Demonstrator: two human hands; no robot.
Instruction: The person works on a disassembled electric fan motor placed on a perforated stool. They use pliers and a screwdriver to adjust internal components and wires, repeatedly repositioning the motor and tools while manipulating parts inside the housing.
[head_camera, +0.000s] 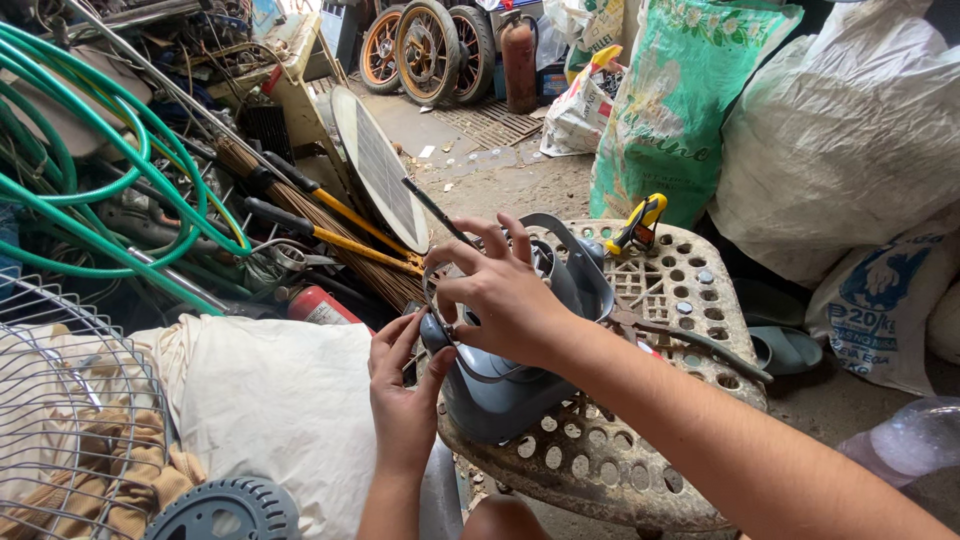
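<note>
A grey plastic fan motor housing (520, 385) lies on a dirty white perforated plastic stool (670, 290). My right hand (500, 295) reaches over the housing and grips its front end, fingers curled around a round part there. My left hand (400, 385) comes up from below, with its fingertips pinching the same front end of the housing from the left side. What exactly sits between the fingers is hidden. A yellow-handled tool (640, 222) and a dark metal wrench-like tool (690, 340) rest on the stool top beyond the housing.
A wire fan guard (70, 420) and a grey round fan part (225, 512) lie at lower left beside a white sack (270, 400). Green hoses (110, 170), yellow-handled cutters (340, 235), a round mesh panel (380, 170), wheels (430, 50), a gas cylinder (518, 60) and large sacks (850, 140) crowd the surroundings.
</note>
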